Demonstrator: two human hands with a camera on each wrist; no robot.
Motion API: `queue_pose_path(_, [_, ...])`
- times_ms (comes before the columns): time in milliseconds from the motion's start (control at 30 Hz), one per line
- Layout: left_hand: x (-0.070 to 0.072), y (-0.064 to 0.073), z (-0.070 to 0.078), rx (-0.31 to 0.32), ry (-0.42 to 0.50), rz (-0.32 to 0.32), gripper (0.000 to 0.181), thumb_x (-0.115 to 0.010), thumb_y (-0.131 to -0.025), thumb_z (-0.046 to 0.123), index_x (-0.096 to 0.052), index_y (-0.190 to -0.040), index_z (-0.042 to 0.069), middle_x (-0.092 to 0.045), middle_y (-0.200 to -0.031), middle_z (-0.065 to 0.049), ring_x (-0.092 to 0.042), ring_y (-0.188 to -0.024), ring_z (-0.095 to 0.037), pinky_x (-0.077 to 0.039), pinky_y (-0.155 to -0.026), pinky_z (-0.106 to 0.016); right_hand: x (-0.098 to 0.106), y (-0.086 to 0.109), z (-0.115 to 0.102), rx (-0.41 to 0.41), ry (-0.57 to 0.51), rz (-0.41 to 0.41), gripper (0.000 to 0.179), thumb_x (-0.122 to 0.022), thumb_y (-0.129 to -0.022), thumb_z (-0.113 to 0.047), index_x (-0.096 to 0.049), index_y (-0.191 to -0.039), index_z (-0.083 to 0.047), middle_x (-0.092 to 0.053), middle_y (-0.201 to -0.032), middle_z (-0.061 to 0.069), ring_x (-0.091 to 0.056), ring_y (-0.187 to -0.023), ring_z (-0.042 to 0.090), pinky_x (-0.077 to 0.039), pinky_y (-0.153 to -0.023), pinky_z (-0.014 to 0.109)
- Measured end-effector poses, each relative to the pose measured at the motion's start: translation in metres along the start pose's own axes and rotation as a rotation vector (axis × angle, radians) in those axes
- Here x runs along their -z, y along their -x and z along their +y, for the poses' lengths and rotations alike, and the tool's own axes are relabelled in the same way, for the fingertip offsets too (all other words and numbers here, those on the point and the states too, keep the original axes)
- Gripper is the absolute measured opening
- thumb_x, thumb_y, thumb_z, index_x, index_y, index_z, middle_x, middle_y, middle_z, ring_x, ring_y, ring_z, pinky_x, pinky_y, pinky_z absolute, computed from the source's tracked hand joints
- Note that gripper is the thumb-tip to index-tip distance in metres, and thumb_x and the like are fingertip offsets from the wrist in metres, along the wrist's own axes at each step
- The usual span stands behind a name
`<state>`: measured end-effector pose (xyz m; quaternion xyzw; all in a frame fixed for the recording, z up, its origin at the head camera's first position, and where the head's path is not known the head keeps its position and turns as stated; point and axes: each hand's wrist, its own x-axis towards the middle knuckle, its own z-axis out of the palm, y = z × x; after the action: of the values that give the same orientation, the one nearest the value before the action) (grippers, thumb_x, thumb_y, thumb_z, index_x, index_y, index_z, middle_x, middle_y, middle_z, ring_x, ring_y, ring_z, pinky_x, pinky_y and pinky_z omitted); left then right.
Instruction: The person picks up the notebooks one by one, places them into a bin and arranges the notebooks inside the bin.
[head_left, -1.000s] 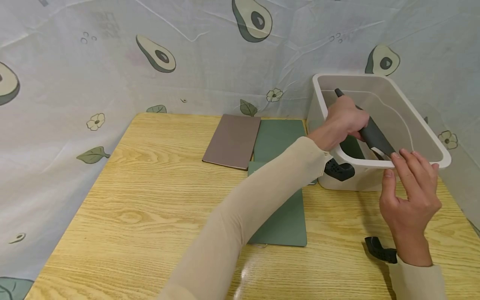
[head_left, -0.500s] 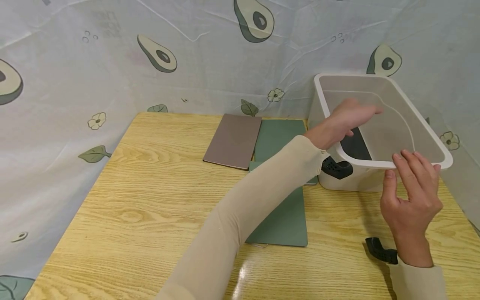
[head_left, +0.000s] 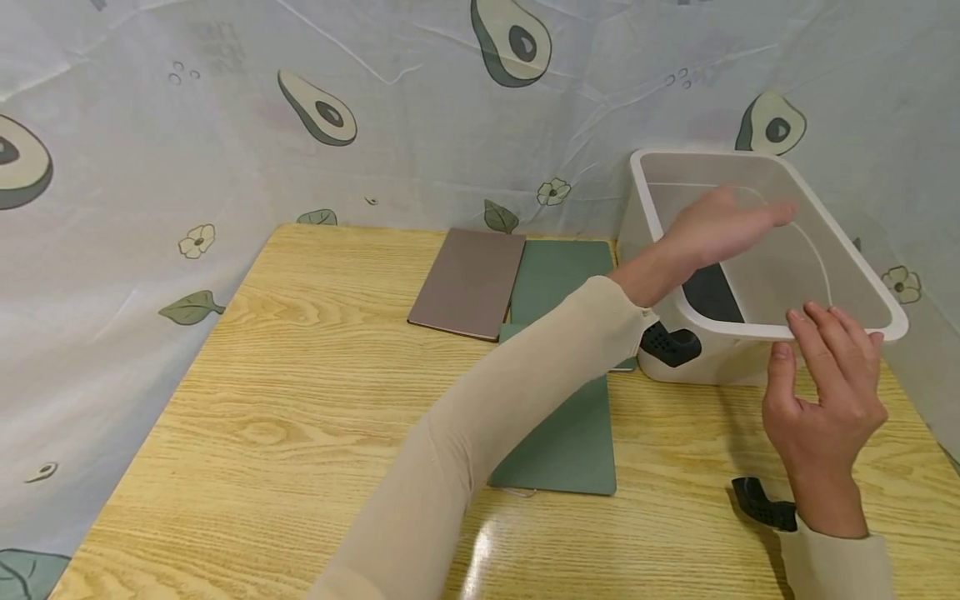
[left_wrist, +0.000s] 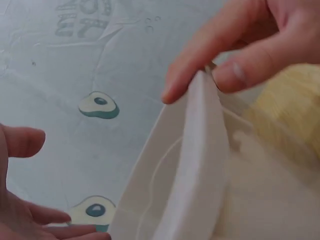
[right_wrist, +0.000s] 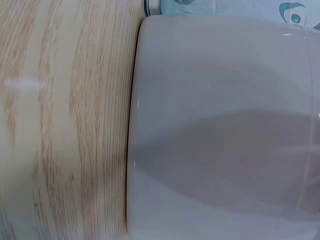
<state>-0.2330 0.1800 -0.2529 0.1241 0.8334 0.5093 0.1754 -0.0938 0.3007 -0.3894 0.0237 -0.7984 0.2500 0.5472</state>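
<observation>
A pale grey plastic bin (head_left: 772,331) stands at the back right of the table. My left hand (head_left: 723,229) is above the bin's opening with its fingers extended, holding nothing. In the left wrist view, part of this left hand (left_wrist: 30,200) shows at the left, spread and apart from the rim. My right hand (head_left: 825,400) pinches the bin's front rim (left_wrist: 195,135), fingers inside and thumb outside. A dark grey notebook (head_left: 711,296) lies inside the bin, partly hidden by the wall and my left wrist. The right wrist view shows the bin's outer wall (right_wrist: 225,125).
A brown notebook (head_left: 468,283) and a green notebook (head_left: 566,267) lie left of the bin. Nearer, another green notebook (head_left: 562,450) lies partly under my left forearm. An avocado-print sheet (head_left: 405,125) hangs behind the wooden table (head_left: 300,400).
My left hand has let go of the dark grey notebook, which dropped from a slant to lower in the bin. That hand moved slightly right, fingers extended. The right hand stayed on the rim.
</observation>
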Motion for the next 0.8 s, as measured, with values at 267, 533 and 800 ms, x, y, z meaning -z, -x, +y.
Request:
queue_pose_path(267, [0.008,0.012,-0.001,-0.180,-0.690,-0.001,0.066,-0.041,-0.104,0.071,-0.028,-0.164,0.049,-0.021,-0.173,0.025,-0.017,-0.163,0.001,-0.022,-0.131,-0.026,-0.001,0.001,0.004,0.007,-0.017,0.025,0.034,-0.065,-0.101,-0.028,-0.079,-0.125,-0.010,-0.075,-0.130,0.018,-0.066,-0.131,0.041,-0.033,-0.128,0.059])
queue_pose_path(533, [0.021,0.026,-0.013,-0.195,-1.073,0.057,0.066,-0.020,-0.102,0.081,-0.017,-0.163,0.058,0.013,-0.177,0.019,0.017,-0.166,-0.012,0.006,-0.136,-0.050,-0.001,0.002,0.002,0.013,-0.011,0.026,0.034,-0.065,-0.101,-0.027,-0.079,-0.124,-0.007,-0.075,-0.129,0.020,-0.065,-0.131,0.041,-0.032,-0.128,0.060])
queue_pose_path(800, [0.045,0.031,-0.033,-0.235,-1.135,0.124,0.064,-0.014,-0.106,0.075,-0.019,-0.166,0.052,0.007,-0.180,0.010,0.012,-0.168,-0.018,0.005,-0.136,-0.052,0.000,0.000,-0.005,0.013,-0.022,0.033,0.033,-0.065,-0.100,-0.024,-0.079,-0.124,-0.006,-0.075,-0.127,0.022,-0.065,-0.129,0.044,-0.031,-0.127,0.063])
